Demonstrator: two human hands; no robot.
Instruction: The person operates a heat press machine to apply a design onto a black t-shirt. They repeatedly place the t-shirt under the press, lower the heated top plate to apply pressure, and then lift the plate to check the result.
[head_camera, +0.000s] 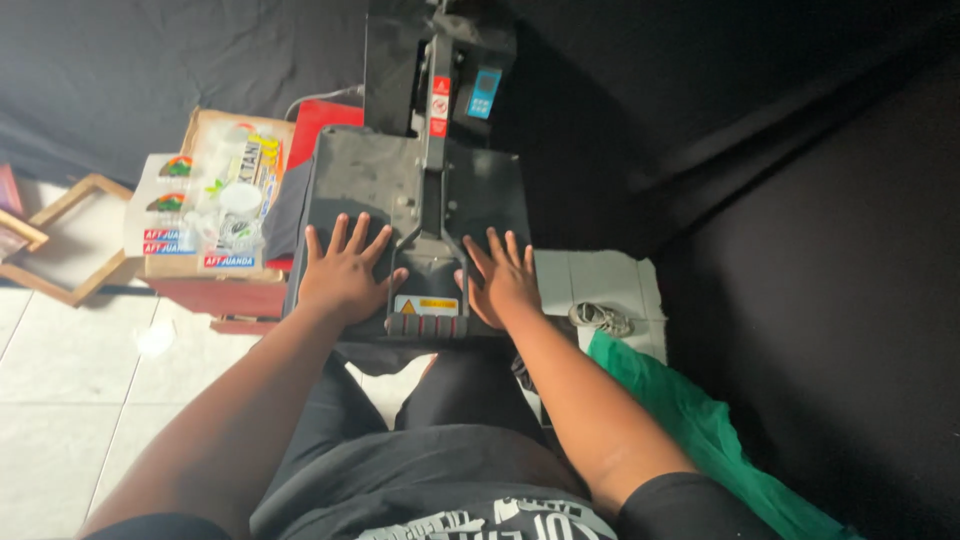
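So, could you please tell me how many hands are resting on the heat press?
2. The left hand lies flat on the press plate left of the central handle; the right hand lies flat to its right. None seems hidden.

The heat press's top plate (380, 180) is dull, scuffed dark metal, backed by matt black cloth (780, 200), beside a glossy plastic-wrapped cardboard box (215, 190), green cloth (700, 420) and smooth pale floor tiles (60, 400).

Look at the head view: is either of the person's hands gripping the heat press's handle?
No. Both the left hand and right hand lie flat with fingers spread on the heat press, either side of the handle.
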